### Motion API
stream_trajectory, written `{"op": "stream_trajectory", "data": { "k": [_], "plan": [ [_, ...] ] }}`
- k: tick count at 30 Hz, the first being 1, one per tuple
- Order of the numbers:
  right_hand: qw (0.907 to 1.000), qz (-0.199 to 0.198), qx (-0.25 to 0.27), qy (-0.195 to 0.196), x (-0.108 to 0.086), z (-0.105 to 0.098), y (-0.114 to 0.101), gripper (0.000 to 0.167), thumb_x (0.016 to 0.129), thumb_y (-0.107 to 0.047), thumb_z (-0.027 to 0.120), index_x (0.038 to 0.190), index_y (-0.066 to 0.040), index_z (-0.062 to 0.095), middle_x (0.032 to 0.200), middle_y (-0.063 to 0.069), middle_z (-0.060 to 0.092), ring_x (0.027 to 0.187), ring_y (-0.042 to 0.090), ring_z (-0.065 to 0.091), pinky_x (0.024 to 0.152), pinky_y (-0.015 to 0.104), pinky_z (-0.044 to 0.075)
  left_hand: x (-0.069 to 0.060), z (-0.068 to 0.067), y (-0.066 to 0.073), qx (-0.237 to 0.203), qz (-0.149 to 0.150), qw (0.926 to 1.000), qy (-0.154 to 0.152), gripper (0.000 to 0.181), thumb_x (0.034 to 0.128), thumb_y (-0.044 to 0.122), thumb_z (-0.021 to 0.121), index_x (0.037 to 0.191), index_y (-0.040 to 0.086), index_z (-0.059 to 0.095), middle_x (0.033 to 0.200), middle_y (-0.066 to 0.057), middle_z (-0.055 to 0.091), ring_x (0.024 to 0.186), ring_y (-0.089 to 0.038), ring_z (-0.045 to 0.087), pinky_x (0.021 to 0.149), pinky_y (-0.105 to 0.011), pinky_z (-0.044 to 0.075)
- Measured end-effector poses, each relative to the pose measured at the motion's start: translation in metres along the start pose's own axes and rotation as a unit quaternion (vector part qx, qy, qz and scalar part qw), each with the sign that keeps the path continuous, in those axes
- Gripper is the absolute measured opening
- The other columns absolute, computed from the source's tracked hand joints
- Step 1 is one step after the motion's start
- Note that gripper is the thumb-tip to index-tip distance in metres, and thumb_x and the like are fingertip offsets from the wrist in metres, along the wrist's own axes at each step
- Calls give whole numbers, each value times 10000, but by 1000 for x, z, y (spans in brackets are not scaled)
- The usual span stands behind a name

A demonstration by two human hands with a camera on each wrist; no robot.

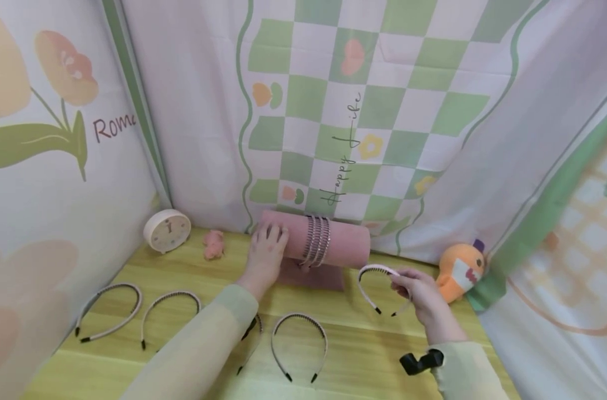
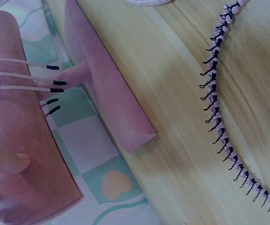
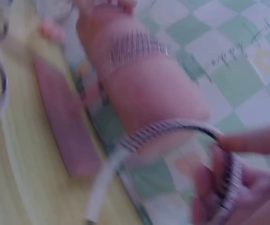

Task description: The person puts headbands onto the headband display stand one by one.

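A pink plush headband stand [image 1: 348,243], a padded roll on a foot, lies across the back of the table. Several thin beaded headbands [image 1: 317,240] circle the middle of its roll. My left hand [image 1: 268,250] grips the roll's left end; in the left wrist view a finger [image 2: 18,161] presses into the plush. My right hand [image 1: 420,294] pinches a pale headband [image 1: 375,268] by its side, just off the roll's right end. Its dark tips point down, and the right wrist view shows its toothed inner side [image 3: 172,125]. That view is blurred.
More headbands lie on the wooden table: two at the left [image 1: 139,303] [image 1: 195,300], one partly behind my left sleeve [image 1: 255,344], one at front centre [image 1: 299,315]. A white clock [image 1: 167,230], a small pink figure [image 1: 214,245] and an orange plush toy [image 1: 458,269] stand near the printed curtains.
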State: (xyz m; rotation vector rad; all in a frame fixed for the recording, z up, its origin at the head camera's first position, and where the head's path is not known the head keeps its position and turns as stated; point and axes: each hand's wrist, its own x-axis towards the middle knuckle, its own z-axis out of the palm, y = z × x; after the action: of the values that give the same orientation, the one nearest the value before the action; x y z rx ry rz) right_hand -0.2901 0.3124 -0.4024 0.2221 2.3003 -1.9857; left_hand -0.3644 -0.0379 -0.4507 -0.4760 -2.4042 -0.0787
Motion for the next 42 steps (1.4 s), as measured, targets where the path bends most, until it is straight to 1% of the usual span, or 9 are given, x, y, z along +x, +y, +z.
{"op": "stream_trajectory", "data": {
  "k": [3, 6, 12, 16, 20, 25, 31, 35, 42],
  "plan": [
    [9980, -13, -473, -407, -2, -8, 3, 108, 953, -36, 565, 967, 17, 658, 770, -5, 661, 747, 108, 627, 713, 247, 517, 0, 0, 1, 34, 9, 9999, 97, 614, 726, 79, 786, 1289, 86, 540, 1214, -140, 483, 1199, -367, 435, 955, -487, 431],
    [9977, 19, -454, -503, -4, -12, 6, 137, 972, -38, 528, 1007, 52, 624, 807, 1, 657, 779, 102, 631, 734, 256, 533, 1, -1, 1, 69, -20, 9999, 119, 648, 698, 105, 812, 1288, 90, 544, 1213, -138, 486, 1197, -365, 439, 954, -484, 431],
    [9988, -84, 334, 343, 2, -5, 1, 140, 974, -47, 578, 1081, 43, 575, 938, 0, 578, 857, 111, 579, 829, 311, 546, 1, -2, 0, 66, -75, 9999, -28, 719, 658, 159, 854, 1300, 91, 537, 1232, -136, 480, 1205, -366, 426, 978, -493, 411],
    [9894, -148, 1049, 991, 8, 11, -8, 47, 945, -25, 623, 983, -32, 595, 961, 0, 526, 873, 113, 545, 879, 342, 539, 0, -2, -1, 18, -74, 10000, 18, 746, 630, 167, 867, 1294, 87, 538, 1236, -142, 484, 1198, -370, 434, 965, -502, 421],
    [9772, -375, 1445, 1510, 18, 34, -14, 89, 920, 2, 647, 924, -69, 593, 919, -27, 554, 864, 105, 550, 856, 278, 512, 0, -1, -2, -2, -112, 9999, -92, 776, 627, 187, 877, 1314, 91, 528, 1255, -143, 477, 1211, -371, 421, 965, -502, 420],
    [9746, -636, 1072, 1861, 28, 59, -18, 160, 893, -35, 695, 1021, -32, 599, 886, -55, 585, 884, 103, 541, 854, 244, 441, 0, -2, -1, 59, -145, 9993, -340, 793, 652, 214, 873, 1345, 92, 509, 1270, -146, 469, 1220, -367, 412, 983, -489, 413],
    [9723, -1011, 738, 1973, 38, 77, -19, 186, 858, -1, 717, 999, 1, 596, 773, -77, 583, 746, 60, 549, 701, 237, 463, -1, -4, 0, 109, -108, 9994, -324, 728, 689, 177, 841, 1335, 92, 516, 1249, -143, 475, 1201, -363, 431, 972, -482, 424],
    [9756, -938, 507, 1919, 42, 82, -21, 203, 871, -16, 714, 1028, 20, 591, 775, -71, 587, 736, 55, 556, 702, 233, 488, 0, -3, 0, 140, -61, 9996, -244, 743, 677, 184, 847, 1335, 90, 516, 1260, -142, 477, 1201, -360, 433, 959, -476, 430],
    [9797, -862, 195, 1797, 44, 83, -25, 226, 889, -12, 700, 1065, 48, 572, 790, -6, 578, 715, 84, 580, 691, 244, 545, 1, -4, 0, 145, -58, 9993, -353, 767, 673, 202, 852, 1349, 94, 504, 1273, -135, 464, 1220, -358, 416, 954, -476, 430]
  ]
}}
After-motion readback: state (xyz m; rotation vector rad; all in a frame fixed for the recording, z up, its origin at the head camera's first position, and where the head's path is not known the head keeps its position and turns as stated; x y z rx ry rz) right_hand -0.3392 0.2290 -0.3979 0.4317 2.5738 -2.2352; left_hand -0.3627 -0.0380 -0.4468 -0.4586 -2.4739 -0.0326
